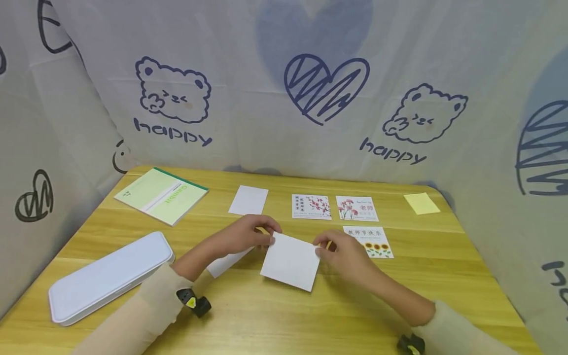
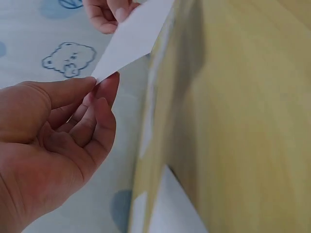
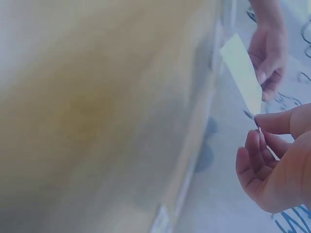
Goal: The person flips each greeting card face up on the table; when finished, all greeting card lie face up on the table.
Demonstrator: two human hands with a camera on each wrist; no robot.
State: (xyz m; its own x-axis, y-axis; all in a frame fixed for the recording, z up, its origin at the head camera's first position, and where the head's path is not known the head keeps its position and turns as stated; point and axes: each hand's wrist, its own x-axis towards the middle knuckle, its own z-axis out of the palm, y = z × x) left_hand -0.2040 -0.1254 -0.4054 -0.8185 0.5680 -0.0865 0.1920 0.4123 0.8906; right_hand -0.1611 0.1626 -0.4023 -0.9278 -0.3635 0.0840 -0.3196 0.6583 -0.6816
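A blank white card is held above the table, tilted, by both hands at its two upper corners. My left hand pinches the upper left corner between thumb and forefinger; the same grip shows in the left wrist view on the white card. With thumb and fingertips my right hand pinches the upper right corner. Partly covered by the left hand, another white card lies on the table. Beyond the right hand lies a sunflower card, its left part hidden by that hand.
Farther back lie a white card, a plum-blossom card and a carnation card. A yellow note is at the far right. On the left are a green notebook and a white case. A printed curtain hangs behind the table.
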